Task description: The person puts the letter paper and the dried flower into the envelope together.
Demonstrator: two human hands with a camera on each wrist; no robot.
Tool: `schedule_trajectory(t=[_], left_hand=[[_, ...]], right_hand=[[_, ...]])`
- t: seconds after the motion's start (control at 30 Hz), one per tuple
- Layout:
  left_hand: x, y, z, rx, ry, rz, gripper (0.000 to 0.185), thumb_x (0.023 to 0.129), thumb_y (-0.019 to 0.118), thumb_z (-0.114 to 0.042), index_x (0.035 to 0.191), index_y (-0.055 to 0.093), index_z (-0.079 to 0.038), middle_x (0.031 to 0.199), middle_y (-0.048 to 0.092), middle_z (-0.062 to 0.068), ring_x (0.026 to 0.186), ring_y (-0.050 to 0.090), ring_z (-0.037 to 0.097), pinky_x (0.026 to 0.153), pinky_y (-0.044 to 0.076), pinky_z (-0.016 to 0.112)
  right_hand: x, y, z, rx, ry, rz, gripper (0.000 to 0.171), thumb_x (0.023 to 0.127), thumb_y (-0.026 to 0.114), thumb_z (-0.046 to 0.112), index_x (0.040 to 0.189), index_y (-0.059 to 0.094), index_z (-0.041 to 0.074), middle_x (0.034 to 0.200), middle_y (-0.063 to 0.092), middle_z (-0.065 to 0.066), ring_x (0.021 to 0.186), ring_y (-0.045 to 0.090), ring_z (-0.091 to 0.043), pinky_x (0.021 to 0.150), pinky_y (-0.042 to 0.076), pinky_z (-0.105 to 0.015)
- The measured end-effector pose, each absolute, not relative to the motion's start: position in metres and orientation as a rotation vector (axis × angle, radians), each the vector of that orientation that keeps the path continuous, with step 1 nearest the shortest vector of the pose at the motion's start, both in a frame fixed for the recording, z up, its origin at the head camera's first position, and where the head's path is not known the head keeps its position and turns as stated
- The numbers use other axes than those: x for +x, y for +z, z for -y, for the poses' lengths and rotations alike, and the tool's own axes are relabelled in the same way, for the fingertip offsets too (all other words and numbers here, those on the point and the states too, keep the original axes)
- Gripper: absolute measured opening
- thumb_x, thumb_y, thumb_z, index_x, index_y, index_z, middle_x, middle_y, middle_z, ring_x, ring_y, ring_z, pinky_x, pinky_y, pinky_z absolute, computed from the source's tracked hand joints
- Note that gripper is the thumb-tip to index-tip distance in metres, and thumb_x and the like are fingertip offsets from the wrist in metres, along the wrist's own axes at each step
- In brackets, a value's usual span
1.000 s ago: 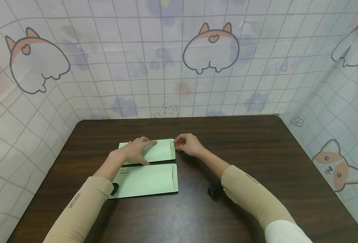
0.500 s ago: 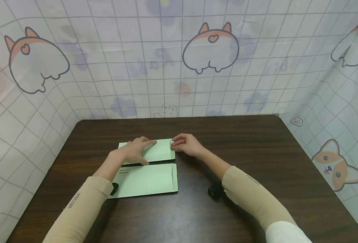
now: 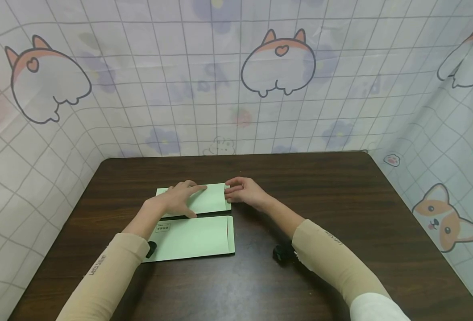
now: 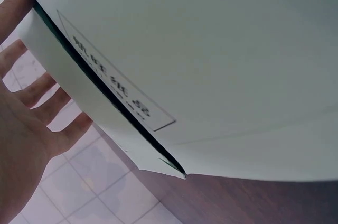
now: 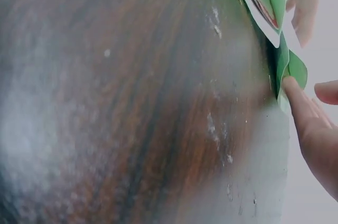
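Observation:
Two pale green envelopes lie side by side on the dark wooden table [image 3: 341, 209]. My left hand [image 3: 190, 192] rests flat on the far envelope [image 3: 210, 201], fingers straight and pointing right. At that envelope's right end, the curled fingers of my right hand [image 3: 229, 190] hold the flap. In the right wrist view a fingertip [image 5: 296, 100] touches the raised green flap [image 5: 289, 68], the thumb just apart from it. The near envelope [image 3: 196, 237] lies untouched, a printed box at its left end. It fills the left wrist view [image 4: 222, 49], with my left hand's straight fingers [image 4: 37, 97] beyond it.
A sheet printed with grid lines and cartoon dogs [image 3: 278, 67] walls in the table at the back and both sides. The table's right half [image 3: 361, 232] is bare wood. A small black camera unit sits at each wrist [image 3: 282, 253].
My right hand has crept slightly left over the far envelope's right end. The left hand and the near envelope have stayed still.

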State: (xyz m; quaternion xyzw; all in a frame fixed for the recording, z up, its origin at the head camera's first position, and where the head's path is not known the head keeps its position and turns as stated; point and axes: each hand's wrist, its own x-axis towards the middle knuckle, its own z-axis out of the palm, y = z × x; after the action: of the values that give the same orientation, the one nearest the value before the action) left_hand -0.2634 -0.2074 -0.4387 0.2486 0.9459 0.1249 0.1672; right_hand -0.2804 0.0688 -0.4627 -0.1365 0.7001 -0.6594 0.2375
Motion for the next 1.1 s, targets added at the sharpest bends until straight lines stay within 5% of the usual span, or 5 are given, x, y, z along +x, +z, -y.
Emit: schedule_trajectory(t=[0.47,1.1], left_hand=[[-0.262,-0.441,0.216,0.761,0.351,-2.687,0.091,0.087,0.084,-0.038,0.162,0.036,-0.021,0.158,0.032,0.021,0.144,0.032,0.043,0.108,0.024,0.076],[-0.263,-0.445,0.234,0.791,0.387,-2.712,0.088,0.089,0.079,-0.050,0.161,0.038,-0.022,0.164,0.025,0.021,0.149,0.025,0.044,0.110,0.017,0.075]], right_hand=[[-0.279,-0.462,-0.078,-0.346,-1.801,-1.805,0.050,0.098,0.058,-0.011,0.146,0.044,-0.010,0.141,0.056,-0.028,0.130,0.058,-0.035,0.102,0.051,-0.041],[-0.269,-0.457,-0.143,-0.582,-1.600,-2.173,0.028,0.105,0.055,0.000,0.131,0.061,-0.010,0.131,0.062,-0.025,0.122,0.063,-0.035,0.095,0.055,-0.040]])
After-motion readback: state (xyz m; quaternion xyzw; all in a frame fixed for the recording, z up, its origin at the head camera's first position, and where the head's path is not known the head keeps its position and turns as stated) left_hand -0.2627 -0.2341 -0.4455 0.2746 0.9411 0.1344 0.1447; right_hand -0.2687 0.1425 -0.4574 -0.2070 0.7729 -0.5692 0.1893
